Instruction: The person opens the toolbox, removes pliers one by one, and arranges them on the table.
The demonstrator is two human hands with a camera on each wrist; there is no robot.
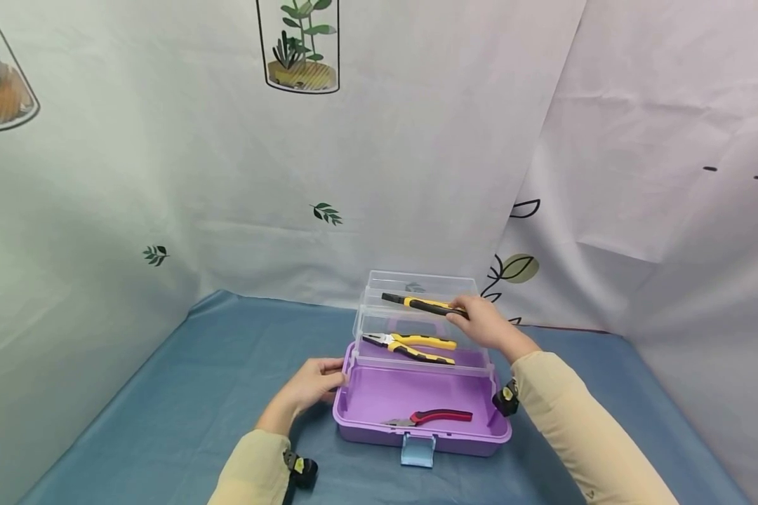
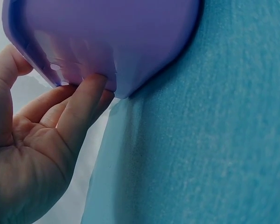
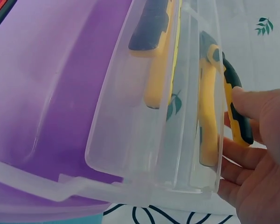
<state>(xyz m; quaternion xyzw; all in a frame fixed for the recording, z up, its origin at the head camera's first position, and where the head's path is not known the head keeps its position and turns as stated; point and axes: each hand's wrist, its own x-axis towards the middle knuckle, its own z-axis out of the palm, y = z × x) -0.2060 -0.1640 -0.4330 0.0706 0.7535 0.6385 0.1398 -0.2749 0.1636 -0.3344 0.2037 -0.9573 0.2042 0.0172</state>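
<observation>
A purple toolbox (image 1: 379, 393) stands with its clear trays (image 1: 483, 356) raised at the back. My left hand (image 1: 316, 382) grips its left end; in the left wrist view, the fingertips (image 2: 94, 86) lie on the outer wall and the thumb reaches the rim. With my right hand (image 1: 483, 321) I hold yellow-and-black pliers (image 1: 422, 304) by the handle, at the upper tray. In the right wrist view, thumb and fingers pinch one handle (image 3: 235, 100). Another pair of yellow-and-black pliers (image 1: 417, 348) rests in the lower tray. Red-and-black pliers (image 1: 442, 416) lie in the toolbox's bottom.
A light-blue latch (image 1: 418, 451) hangs at the toolbox's front. Blue cloth (image 1: 227, 379) covers the table. White printed fabric (image 1: 417, 175) hangs close behind the trays and along both sides.
</observation>
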